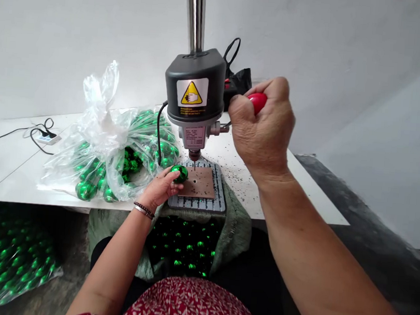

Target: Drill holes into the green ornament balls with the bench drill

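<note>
A shiny green ball (180,173) is held in the fingers of my left hand (161,187), just left of the drill bit and above the press base. My right hand (265,125) is wrapped round the red knob (257,102) of the feed lever, raised at the right of the drill press (195,86). Under the chuck (194,155), the thin bit points down at a brown board (204,181) with a small hole. The board lies on the slotted grey base (197,204). The ball appears apart from the bit.
A clear plastic bag (102,134) of green balls stands at the left on the white table (8,175). Below, a green sack (236,222) and another bag (8,263) hold more balls. Dark shavings are scattered at the right. A power strip (48,138) lies far left.
</note>
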The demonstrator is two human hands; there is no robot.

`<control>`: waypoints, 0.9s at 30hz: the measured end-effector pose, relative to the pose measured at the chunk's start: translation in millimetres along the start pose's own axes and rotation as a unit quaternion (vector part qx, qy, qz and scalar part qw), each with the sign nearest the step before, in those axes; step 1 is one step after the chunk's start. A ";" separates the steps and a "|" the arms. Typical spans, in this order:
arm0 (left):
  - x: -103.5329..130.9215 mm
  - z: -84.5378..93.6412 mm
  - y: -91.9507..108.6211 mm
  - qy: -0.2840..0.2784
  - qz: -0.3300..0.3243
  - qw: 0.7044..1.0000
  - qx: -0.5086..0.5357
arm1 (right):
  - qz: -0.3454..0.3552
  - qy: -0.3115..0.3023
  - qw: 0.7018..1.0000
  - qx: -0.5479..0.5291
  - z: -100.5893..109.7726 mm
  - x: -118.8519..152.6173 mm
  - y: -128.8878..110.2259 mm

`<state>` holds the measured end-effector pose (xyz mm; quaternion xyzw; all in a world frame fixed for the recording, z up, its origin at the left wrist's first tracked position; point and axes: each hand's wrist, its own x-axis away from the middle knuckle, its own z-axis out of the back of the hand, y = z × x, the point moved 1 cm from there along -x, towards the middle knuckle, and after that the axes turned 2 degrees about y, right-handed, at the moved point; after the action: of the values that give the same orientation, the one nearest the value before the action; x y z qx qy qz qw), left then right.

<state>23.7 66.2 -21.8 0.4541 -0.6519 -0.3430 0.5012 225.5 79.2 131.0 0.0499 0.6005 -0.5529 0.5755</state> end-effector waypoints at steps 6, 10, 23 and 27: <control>-11.3 -12.1 0.9 -0.016 0.007 0.998 -0.064 | 0.001 -0.001 1.000 -0.003 0.5 0.8 1.6; -14.7 -18.5 1.8 -0.012 0.012 0.990 -0.138 | -0.011 -0.003 1.000 -0.017 2.2 1.5 -1.4; -12.1 -34.5 6.1 0.006 -0.024 0.970 -0.240 | -0.006 0.014 0.998 -0.059 2.8 2.2 -1.2; -15.0 -35.5 4.5 0.005 -0.050 0.962 -0.268 | -0.018 0.004 0.998 -0.057 4.3 2.4 -3.0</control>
<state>58.1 82.1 -13.5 0.3366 -0.5103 -0.5275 0.5899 225.4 73.5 132.3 0.0085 0.6342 -0.5281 0.5646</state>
